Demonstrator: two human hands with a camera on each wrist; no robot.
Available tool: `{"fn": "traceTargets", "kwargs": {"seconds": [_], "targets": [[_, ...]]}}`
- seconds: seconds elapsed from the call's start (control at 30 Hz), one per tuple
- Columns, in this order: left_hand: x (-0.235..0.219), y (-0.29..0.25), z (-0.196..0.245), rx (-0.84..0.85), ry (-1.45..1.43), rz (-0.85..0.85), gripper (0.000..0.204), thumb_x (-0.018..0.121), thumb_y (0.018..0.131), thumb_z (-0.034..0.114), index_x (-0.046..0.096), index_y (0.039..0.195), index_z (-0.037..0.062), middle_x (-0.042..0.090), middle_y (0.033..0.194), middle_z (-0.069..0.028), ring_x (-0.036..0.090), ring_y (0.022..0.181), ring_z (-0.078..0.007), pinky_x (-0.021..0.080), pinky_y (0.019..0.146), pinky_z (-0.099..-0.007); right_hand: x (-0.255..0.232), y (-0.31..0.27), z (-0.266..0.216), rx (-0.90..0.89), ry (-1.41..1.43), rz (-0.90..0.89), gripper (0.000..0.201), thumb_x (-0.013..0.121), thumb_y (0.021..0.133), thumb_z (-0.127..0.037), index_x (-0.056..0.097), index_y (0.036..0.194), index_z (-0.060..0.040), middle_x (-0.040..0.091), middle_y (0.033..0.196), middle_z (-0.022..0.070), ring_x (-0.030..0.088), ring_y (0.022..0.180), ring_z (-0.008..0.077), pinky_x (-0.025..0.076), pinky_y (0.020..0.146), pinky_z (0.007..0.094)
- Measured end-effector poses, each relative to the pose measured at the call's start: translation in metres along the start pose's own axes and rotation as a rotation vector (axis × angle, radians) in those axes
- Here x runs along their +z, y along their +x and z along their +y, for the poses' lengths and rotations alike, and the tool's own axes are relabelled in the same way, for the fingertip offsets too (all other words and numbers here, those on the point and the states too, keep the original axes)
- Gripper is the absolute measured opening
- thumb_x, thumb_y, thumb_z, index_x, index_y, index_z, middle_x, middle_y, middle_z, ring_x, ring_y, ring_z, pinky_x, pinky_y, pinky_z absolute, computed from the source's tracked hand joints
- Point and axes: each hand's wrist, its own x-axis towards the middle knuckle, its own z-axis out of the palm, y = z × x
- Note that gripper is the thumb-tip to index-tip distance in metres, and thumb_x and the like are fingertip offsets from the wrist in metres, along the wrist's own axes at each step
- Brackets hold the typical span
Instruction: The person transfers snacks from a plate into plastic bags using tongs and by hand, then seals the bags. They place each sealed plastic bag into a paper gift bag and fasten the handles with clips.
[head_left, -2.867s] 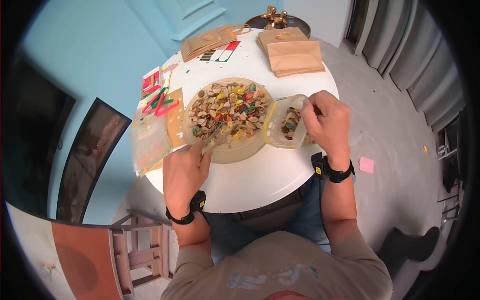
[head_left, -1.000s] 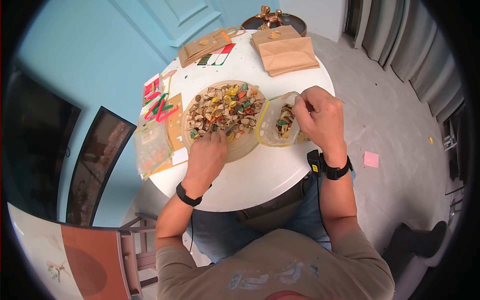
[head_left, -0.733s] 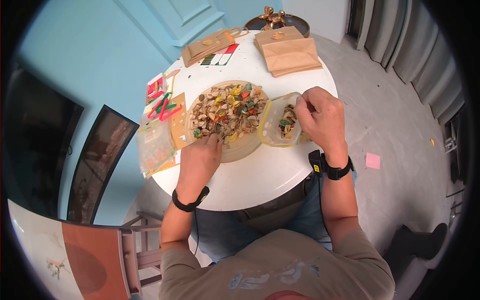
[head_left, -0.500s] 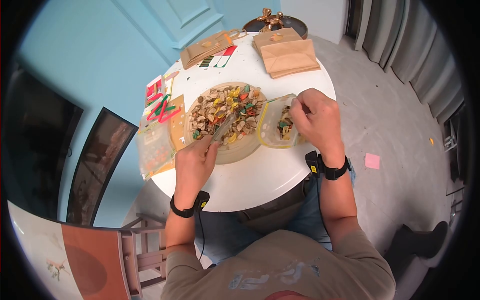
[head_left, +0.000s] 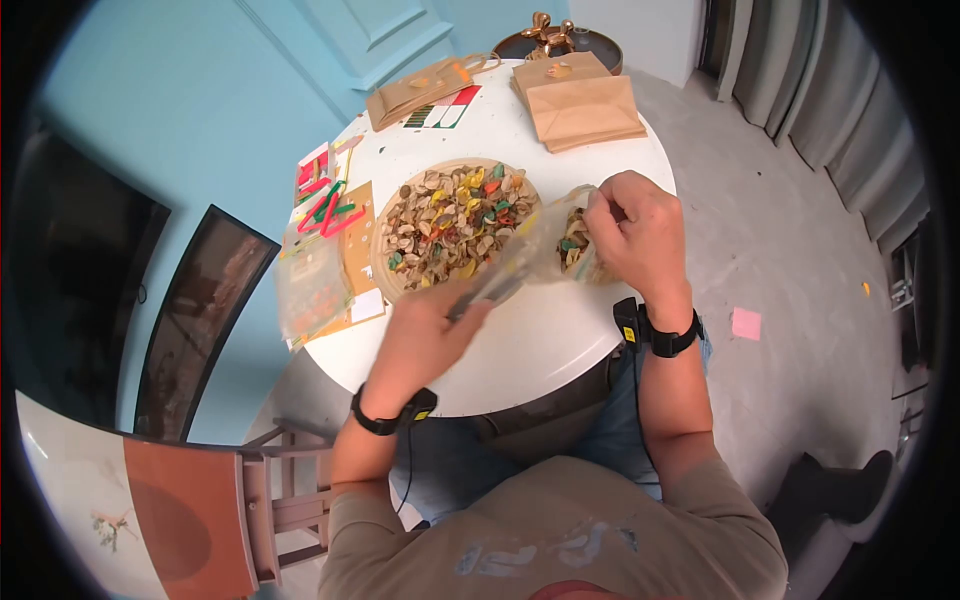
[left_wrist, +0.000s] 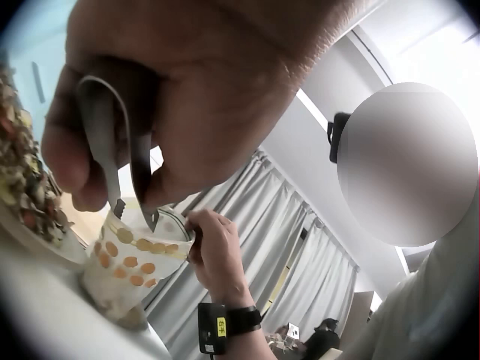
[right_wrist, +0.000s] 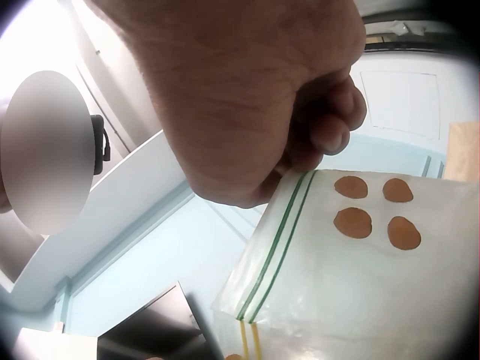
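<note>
One pair of tongs (left_wrist: pixel 100 139), tips slightly apart, is pinched by the left hand (head_left: pixel 428 335) near a plastic bag (right_wrist: pixel 360 285), whose edge the right hand (head_left: pixel 645 238) pinches beside a plate (head_left: pixel 380 262) of petals (head_left: pixel 445 228); paper bags (head_left: pixel 587 112) lie behind.

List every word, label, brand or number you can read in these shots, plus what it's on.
Nothing reads clearly.
Yellow label on right black wrist unit: dark characters, too small and blurred.
Left black wrist unit, yellow patch: too small.
Shirt, pale blue marks: no letters made out.
Paper bags, sticker: too small to tell.
Zip bag: no lettering in view.
</note>
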Motion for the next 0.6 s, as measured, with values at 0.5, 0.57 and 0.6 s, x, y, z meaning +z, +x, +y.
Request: {"fn": "traceTargets", "kwargs": {"seconds": [0.5, 0.57, 0.6], "targets": [[-0.047, -0.065, -0.089, -0.475, 0.303, 0.085, 0.035, 0.082, 0.098, 0.031, 0.079, 0.096, -0.0041, 0.072, 0.067, -0.0191, 0.071, 0.059, -0.0343, 0.056, 0.062, -0.0476, -0.002, -0.001, -0.005, 0.015, 0.001, -0.027, 0.012, 0.074, 0.087, -0.005, 0.069, 0.079, 0.0019, 0.065, 0.072, 0.0167, 0.063, 0.059, 0.0340, 0.053, 0.059, 0.0423], [-0.037, -0.058, -0.084, -0.409, 0.362, 0.091, 0.036, 0.084, 0.095, 0.033, 0.080, 0.098, -0.0031, 0.069, 0.067, -0.0239, 0.073, 0.067, -0.0436, 0.057, 0.068, -0.0515, 0.000, -0.002, -0.005, 0.007, 0.003, -0.029, 0.012, 0.074, 0.087, -0.005, 0.069, 0.079, 0.0020, 0.065, 0.071, 0.0167, 0.063, 0.059, 0.0341, 0.052, 0.059, 0.0422], [-0.033, -0.052, -0.082, -0.432, 0.369, 0.067, 0.036, 0.084, 0.094, 0.033, 0.080, 0.098, -0.0021, 0.072, 0.071, -0.0237, 0.076, 0.073, -0.0440, 0.058, 0.070, -0.0509, 0.000, -0.002, -0.005, 0.003, 0.003, -0.027, 0.011, 0.074, 0.087, -0.004, 0.069, 0.079, 0.0021, 0.065, 0.071, 0.0167, 0.063, 0.059, 0.0342, 0.052, 0.059, 0.0421]]}}
